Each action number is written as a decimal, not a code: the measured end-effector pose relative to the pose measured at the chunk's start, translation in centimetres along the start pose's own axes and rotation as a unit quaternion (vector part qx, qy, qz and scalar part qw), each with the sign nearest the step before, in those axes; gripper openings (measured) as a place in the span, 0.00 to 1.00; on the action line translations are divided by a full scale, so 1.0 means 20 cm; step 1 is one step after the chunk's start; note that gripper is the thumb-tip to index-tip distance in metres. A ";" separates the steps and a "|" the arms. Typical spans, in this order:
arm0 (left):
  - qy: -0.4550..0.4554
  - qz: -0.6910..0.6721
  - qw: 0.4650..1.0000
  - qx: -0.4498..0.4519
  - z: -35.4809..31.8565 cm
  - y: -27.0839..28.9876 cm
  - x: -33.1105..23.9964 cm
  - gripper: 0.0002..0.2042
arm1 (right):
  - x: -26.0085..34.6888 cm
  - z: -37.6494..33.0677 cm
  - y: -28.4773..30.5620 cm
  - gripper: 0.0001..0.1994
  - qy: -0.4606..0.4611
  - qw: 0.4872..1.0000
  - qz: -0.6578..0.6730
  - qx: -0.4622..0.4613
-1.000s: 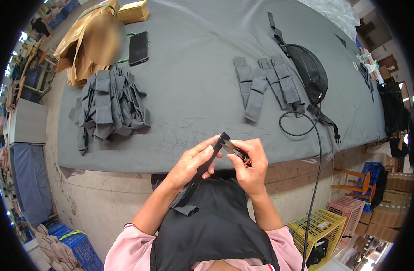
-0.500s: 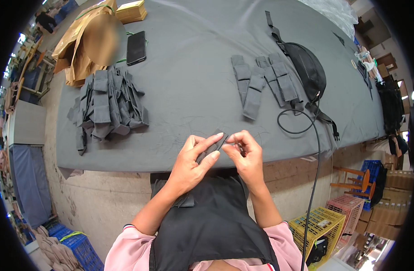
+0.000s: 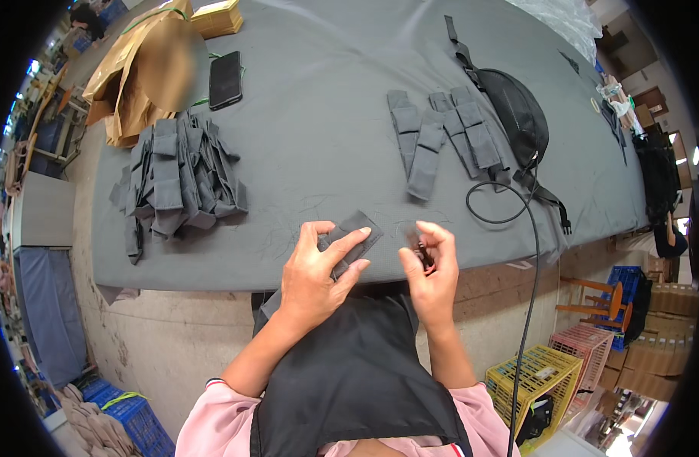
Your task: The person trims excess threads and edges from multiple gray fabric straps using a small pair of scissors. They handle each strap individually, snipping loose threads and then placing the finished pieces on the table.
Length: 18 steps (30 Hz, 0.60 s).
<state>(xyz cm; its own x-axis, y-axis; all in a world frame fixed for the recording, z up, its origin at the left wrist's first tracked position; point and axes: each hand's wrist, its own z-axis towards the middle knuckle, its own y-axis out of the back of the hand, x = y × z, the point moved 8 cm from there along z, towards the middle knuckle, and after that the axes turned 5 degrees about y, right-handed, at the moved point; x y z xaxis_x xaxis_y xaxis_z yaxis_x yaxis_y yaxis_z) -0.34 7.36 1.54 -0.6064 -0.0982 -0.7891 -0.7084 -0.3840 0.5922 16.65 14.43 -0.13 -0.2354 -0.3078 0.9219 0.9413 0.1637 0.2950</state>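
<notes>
My left hand (image 3: 319, 270) pinches a dark grey fabric strip (image 3: 362, 234) between thumb and fingers, just above the table's near edge. The strip's flat end sticks out toward the right, and part of it is hidden in my palm. A short way to the right, apart from the strip, my right hand (image 3: 433, 274) is closed round small dark thread snips (image 3: 424, 257). Fingers cover most of the snips, and their tip is blurred. Loose threads lie on the cloth beyond both hands.
On the grey-covered table (image 3: 311, 145) lie a heap of grey strips (image 3: 178, 179), a phone (image 3: 226, 80), a brown paper bag (image 3: 117, 76), several strips (image 3: 425, 156) and a black waist bag (image 3: 517, 114). A black cable (image 3: 534, 297) hangs over the near edge at right, above a yellow crate (image 3: 540, 381).
My right hand has moved right, away from the strip, and the snips now show in it. In my left hand the strip has turned to show more of its flat face.
</notes>
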 end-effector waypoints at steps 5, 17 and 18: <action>-0.006 0.009 1.000 -0.017 0.01 0.01 -0.01 0.22 | 0.10 -0.04 -0.03 0.15 0.135 0.982 -0.132 0.014; -0.067 0.088 0.993 -0.045 0.00 0.01 -0.07 0.22 | 0.12 -0.04 -0.04 0.13 0.193 0.961 -0.200 -0.016; -0.068 0.090 0.993 -0.047 0.00 0.01 -0.08 0.21 | 0.11 -0.04 -0.04 0.12 0.186 0.963 -0.192 -0.020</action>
<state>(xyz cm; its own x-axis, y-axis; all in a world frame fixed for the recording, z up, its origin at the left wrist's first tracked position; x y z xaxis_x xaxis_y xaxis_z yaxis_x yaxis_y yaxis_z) 0.41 7.32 2.90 -0.7678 -0.0508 -0.6386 -0.5511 -0.4559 0.6989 15.59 12.88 1.49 -0.4719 -0.6547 0.5905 0.8126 -0.0632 0.5793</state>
